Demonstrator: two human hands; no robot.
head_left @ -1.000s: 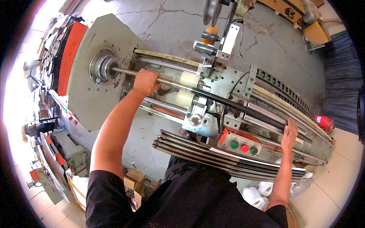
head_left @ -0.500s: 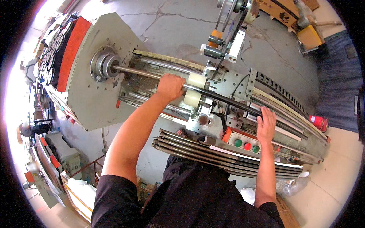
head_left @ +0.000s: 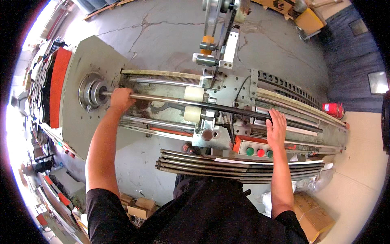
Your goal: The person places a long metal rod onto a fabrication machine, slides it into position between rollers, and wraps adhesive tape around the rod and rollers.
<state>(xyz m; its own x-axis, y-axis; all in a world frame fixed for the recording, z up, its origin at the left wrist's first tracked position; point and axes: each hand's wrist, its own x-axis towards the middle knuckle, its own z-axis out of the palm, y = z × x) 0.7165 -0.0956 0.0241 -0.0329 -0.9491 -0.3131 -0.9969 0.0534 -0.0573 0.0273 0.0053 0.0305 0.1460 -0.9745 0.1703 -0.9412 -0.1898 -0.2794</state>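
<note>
On the long machine (head_left: 227,87), the left hand (head_left: 121,99) has its grip closed around the steel shaft (head_left: 162,99); the right hand (head_left: 277,127) rests open, flat on it.

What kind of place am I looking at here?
Most likely a factory or machine workshop: cracked concrete floor, a long metal machine with push-buttons, the left hand on its steel shaft, cardboard boxes about.

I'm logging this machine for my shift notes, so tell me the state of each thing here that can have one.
Left hand: closed around the long rod, near the chuck.
Right hand: open, fingers spread, resting on the rod's dark end.
Long rod: lying along the machine, one end in the chuck.
Chuck: rod seated in it.
Control buttons: untouched.
Fire extinguisher: lying on the floor.
</note>
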